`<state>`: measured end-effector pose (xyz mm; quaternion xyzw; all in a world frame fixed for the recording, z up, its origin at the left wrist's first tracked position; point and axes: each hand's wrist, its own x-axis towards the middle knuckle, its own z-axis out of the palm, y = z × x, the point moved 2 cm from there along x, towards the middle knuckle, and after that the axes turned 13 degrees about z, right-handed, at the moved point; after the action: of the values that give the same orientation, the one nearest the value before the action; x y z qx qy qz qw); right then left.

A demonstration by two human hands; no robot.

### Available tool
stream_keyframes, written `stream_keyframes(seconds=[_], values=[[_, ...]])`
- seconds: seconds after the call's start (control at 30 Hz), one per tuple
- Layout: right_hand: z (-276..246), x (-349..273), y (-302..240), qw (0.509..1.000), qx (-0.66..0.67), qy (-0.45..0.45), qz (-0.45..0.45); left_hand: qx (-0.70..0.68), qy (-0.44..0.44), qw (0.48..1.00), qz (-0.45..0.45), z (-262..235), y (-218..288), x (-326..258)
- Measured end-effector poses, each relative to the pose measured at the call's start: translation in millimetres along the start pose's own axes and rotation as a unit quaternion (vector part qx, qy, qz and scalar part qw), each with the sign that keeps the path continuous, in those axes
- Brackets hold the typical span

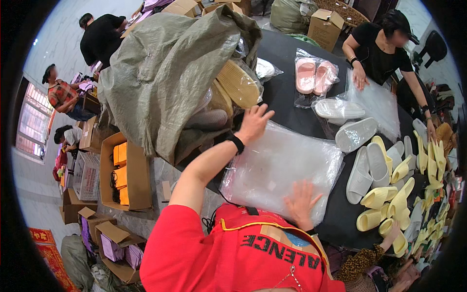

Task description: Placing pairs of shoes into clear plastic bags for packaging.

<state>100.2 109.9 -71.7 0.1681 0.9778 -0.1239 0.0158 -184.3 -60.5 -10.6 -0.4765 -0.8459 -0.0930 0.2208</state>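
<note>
A stack of clear plastic bags (pixel 284 163) lies on the dark table in front of me. My right hand (pixel 301 202) rests flat on its near right part, fingers spread. At the stack's far left corner is my left hand (pixel 254 125), fingers apart and holding nothing that I can see. Just beyond that hand, a big grey-green woven sack (pixel 160 73) gapes toward me. Inside its mouth show tan slippers (pixel 238 83) in clear wrapping and a greyish slipper (pixel 209 118). Whether the left fingertips touch the sack's contents cannot be told.
Bagged pink slippers (pixel 312 77) and a bagged white slipper (pixel 339 109) lie beyond the stack. Grey slippers (pixel 359 175) and yellow slippers (pixel 400 199) crowd the right. Across the table a person (pixel 384 53) touches other clear bags (pixel 382 104). An open carton (pixel 141 180) stands left.
</note>
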Motion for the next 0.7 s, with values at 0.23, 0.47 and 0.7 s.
stream_keyframes(seconds=[0.23,0.47,0.7], values=[[22,-13,6,1.0,0.001,-0.005,0.003,0.058,-0.11,0.991,-0.047,-17,-43,22],[25,-12,1,1.0,0.0,-0.013,0.012,0.147,-0.18,0.971,-0.059,8,-56,29],[29,-13,3,1.0,-0.005,-0.003,0.012,0.058,0.012,0.998,-0.033,-29,-68,35]])
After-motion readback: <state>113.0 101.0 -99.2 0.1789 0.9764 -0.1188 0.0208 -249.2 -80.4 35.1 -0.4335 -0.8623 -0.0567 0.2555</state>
